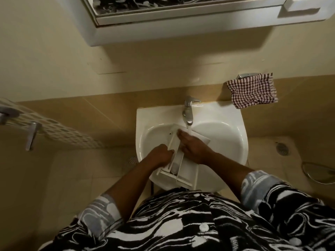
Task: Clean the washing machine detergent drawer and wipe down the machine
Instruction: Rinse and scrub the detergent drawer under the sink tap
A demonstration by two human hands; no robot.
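A white detergent drawer (178, 168) lies tilted in the white sink (226, 134), its far end under the running chrome tap (188, 113). My left hand (161, 154) grips the drawer's left side wall with curled fingers. My right hand (192, 144) lies inside the drawer, its fingers stretched toward the far end where the water stream lands. Whether it holds anything is hidden. The washing machine is not in view.
A checked cloth (253, 91) hangs on a chrome holder right of the tap. A white mirror cabinet (181, 20) juts out above. A perforated towel (54, 129) on a rail is at the left. Floor drain (281, 148) and a hose (319, 173) lie at the right.
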